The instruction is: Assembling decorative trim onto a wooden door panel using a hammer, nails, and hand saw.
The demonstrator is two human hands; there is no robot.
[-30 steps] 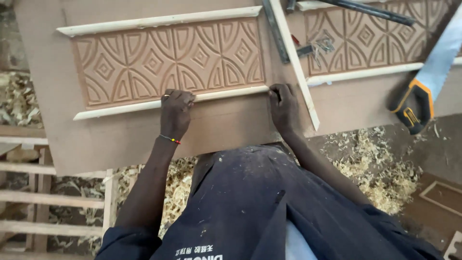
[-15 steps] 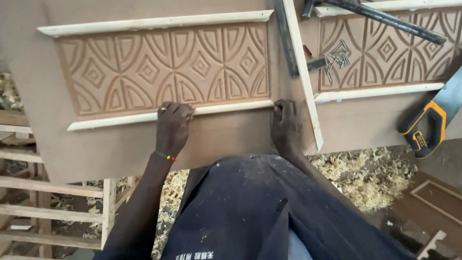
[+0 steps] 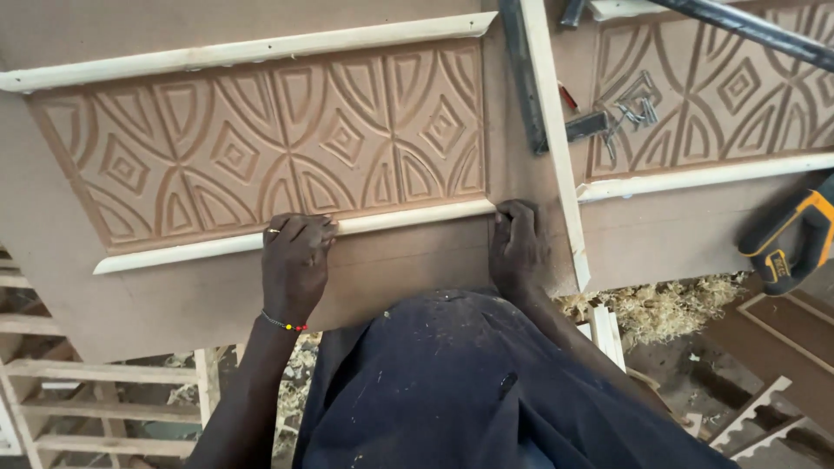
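Since the earlier pic our view has slid right & in closer: the carved panel [image 3: 261,139] now fills the left, w/ both hands at nearly the same spots on the lower trim strip [image 3: 295,236]. That reads as pressing the strip home along the panel's bottom edge, not shifting it. Left hand [image 3: 295,265] lies flat, fingers bent over the strip, grip open, pressing not clasping. Right hand [image 3: 515,247] sits at the strip's right end, fingertips at the corner where it meets the upright strip [image 3: 556,165]; how far that grip is closed we can't tell. The strip lies flush on the brown board [image 3: 408,269]. A saw handle [image 3: 786,243] rests off to the right, nails [image 3: 630,108] on the 2nd panel
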